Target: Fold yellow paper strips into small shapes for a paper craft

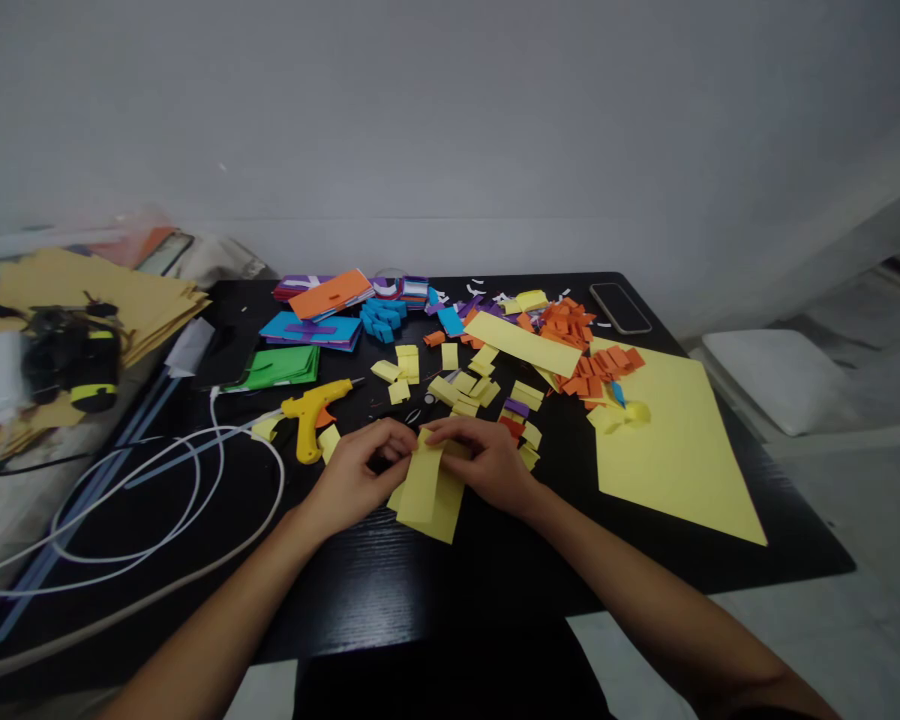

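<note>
Black tabletop [540, 570] reaching front edge [390, 638]; left hand [360, 472], right hand [493, 462] seemingly pinch yellow paper [422, 495].

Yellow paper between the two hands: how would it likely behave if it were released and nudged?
The yellow paper looks thin, so it is probably light and would shift with little force. Its layers spread apart at the near end, suggesting it might not lie flat. Those unsupported ends would likely bend if pushed.
</note>
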Motion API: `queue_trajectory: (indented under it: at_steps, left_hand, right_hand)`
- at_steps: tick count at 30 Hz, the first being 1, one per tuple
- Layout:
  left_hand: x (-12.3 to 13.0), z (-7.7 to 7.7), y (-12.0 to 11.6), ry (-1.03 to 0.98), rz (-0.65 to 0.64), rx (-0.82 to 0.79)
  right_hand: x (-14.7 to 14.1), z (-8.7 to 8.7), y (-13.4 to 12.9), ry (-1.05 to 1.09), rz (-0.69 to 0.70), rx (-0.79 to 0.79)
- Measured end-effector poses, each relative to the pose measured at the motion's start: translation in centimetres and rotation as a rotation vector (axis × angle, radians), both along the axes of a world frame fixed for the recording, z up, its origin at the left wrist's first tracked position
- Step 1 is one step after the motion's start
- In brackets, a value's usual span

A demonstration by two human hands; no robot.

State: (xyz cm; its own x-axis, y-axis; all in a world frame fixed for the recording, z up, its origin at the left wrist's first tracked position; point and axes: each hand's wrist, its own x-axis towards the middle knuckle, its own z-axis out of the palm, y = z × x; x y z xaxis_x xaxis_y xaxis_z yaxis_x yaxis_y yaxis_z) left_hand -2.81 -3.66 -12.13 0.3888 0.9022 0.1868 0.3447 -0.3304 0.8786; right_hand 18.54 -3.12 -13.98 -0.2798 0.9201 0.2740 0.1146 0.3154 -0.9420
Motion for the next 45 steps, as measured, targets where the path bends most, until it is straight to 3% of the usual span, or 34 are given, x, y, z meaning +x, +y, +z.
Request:
queue_trajectory:
  at_steps: [22, 33, 40, 45]
  left_hand:
    - [-0.03, -0.22, -0.02, -0.047, 0.046, -0.065]
    - [-0.04, 0.72, -0.34, 0.017, -0.062, 0.189]
    - [-0.15, 0.65, -0.78, 0.06, -0.216, 0.263]
    - [-0.31, 0.65, -0.83, 0.068, -0.207, 0.273]
  right_hand:
    - [0.23, 0.5, 0.06, -0.007, 0.085, -0.002]
    - [0.13, 0.19, 0.14, 0.06, 0.032, -0.21]
    - [0.17, 0.2, 0.2, 0.061, 0.085, -0.273]
    - [0.11, 0.48, 0.11, 0.017, 0.108, -0.32]
